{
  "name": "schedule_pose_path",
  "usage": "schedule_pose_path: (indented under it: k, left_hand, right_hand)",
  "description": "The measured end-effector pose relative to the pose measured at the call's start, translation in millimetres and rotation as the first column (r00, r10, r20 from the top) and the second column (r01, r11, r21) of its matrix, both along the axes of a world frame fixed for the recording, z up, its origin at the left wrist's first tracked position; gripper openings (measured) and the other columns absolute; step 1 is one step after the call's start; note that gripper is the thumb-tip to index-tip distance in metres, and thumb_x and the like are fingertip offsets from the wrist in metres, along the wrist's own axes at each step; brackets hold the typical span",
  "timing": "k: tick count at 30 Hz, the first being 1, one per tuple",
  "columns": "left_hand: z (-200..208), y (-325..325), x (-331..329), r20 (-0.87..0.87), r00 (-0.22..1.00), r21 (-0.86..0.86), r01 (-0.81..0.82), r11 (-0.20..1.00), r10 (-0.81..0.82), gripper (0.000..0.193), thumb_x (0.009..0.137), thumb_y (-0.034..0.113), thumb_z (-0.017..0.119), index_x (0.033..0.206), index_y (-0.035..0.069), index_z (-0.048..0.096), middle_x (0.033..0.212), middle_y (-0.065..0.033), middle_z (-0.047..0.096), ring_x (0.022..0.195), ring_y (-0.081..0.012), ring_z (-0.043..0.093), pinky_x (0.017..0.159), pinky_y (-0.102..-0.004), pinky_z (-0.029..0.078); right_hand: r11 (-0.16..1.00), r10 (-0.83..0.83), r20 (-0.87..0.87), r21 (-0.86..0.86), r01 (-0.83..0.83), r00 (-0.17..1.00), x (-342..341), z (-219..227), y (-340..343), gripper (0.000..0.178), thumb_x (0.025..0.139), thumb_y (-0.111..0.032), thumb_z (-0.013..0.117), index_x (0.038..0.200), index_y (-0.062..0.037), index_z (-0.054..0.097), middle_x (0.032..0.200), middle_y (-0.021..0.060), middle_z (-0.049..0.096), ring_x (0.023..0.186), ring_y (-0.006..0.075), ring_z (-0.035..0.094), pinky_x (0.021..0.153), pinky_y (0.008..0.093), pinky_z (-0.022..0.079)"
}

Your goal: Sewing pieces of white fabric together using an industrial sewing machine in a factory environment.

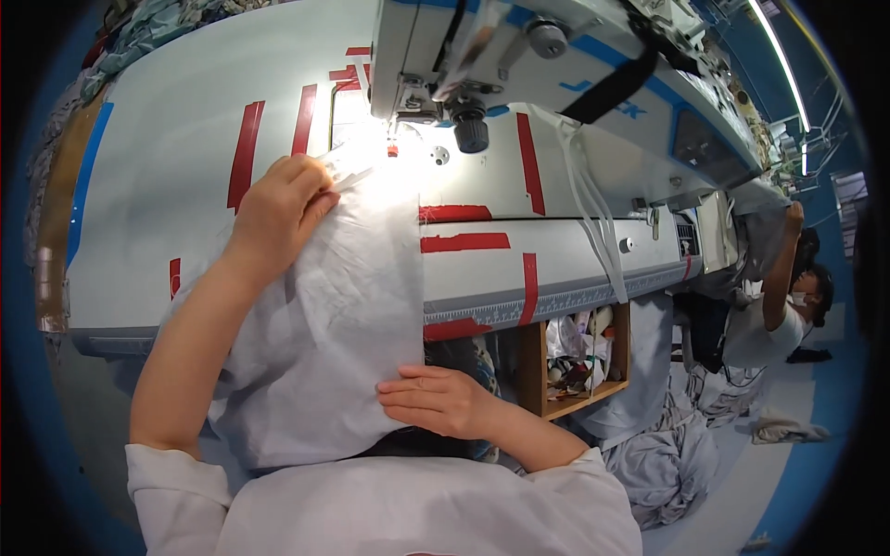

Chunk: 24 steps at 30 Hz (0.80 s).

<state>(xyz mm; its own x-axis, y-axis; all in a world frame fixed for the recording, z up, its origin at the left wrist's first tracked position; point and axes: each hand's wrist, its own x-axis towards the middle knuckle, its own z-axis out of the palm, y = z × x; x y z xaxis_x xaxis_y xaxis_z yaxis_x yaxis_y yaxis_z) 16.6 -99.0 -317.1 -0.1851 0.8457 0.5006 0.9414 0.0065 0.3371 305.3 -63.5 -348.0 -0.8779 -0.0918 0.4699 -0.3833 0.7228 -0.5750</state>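
Observation:
A pale grey-white fabric piece (357, 306) runs from under the lit needle area of a sewing machine (575, 83) down over the table's front edge to my lap. My left hand (292, 199) pinches the fabric's upper left edge, just left of the needle, fingers closed on a fold. Lower down, my right hand (436, 400) lies flat against the fabric's right edge near my body, its fingers stretched out. Bright light washes out the presser foot (393, 146), so details of the cloth there are lost.
Red tape strips (246, 153) mark the white table (176, 185). White tapes (593, 204) hang beside the machine. An open wooden drawer (584, 398) with small items juts out below right. Heaped grey cloth (663, 468) lies on the floor. Another person (779, 315) works at far right.

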Motion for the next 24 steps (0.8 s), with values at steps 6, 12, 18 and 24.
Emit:
schedule_pose_path:
  k: [6,12,18,24]
  left_hand:
    - [-3,30,-27,0.141,0.99,0.041,-0.031,0.999,0.025,0.015,0.08,0.009,0.069,0.082,0.004,0.054,0.086,-0.0064,0.059,0.079,-0.025,0.058,0.067,-0.0349,0.047]
    - [-7,60,-57,0.129,0.992,0.112,-0.03,0.993,0.016,0.017,0.079,0.009,0.07,0.08,0.003,0.053,0.081,-0.0065,0.057,0.073,-0.0245,0.057,0.064,-0.0354,0.047]
    - [-19,89,-89,0.208,0.977,0.194,-0.003,0.981,-0.039,0.018,0.078,0.007,0.07,0.08,0.003,0.053,0.079,-0.0074,0.057,0.073,-0.0255,0.057,0.064,-0.0359,0.047]
    - [-16,110,-111,-0.004,0.997,0.188,-0.075,0.979,0.077,0.017,0.079,0.012,0.07,0.081,0.002,0.055,0.084,-0.007,0.06,0.076,-0.0262,0.06,0.067,-0.0355,0.049]
  right_hand:
    - [1.0,0.004,0.04,0.014,-0.005,0.999,-14,11,24,0.014,0.08,-0.003,0.062,0.093,-0.0005,0.068,0.099,0.01,0.068,0.102,0.023,0.065,0.09,0.0384,0.052]
    - [1.0,-0.004,0.067,0.008,0.003,0.998,-33,26,45,0.016,0.079,-0.007,0.064,0.093,-0.0005,0.067,0.103,0.011,0.066,0.103,0.0217,0.064,0.093,0.0387,0.051]
    - [0.995,0.029,0.136,-0.103,-0.015,0.99,-52,31,66,0.014,0.084,-0.008,0.061,0.096,-0.0056,0.067,0.103,0.0069,0.068,0.104,0.0209,0.065,0.09,0.0366,0.052]
    - [0.983,0.075,0.279,-0.184,-0.023,0.957,-62,30,82,0.016,0.082,-0.008,0.063,0.098,-0.0063,0.065,0.104,0.0055,0.068,0.104,0.0201,0.065,0.091,0.0363,0.052]
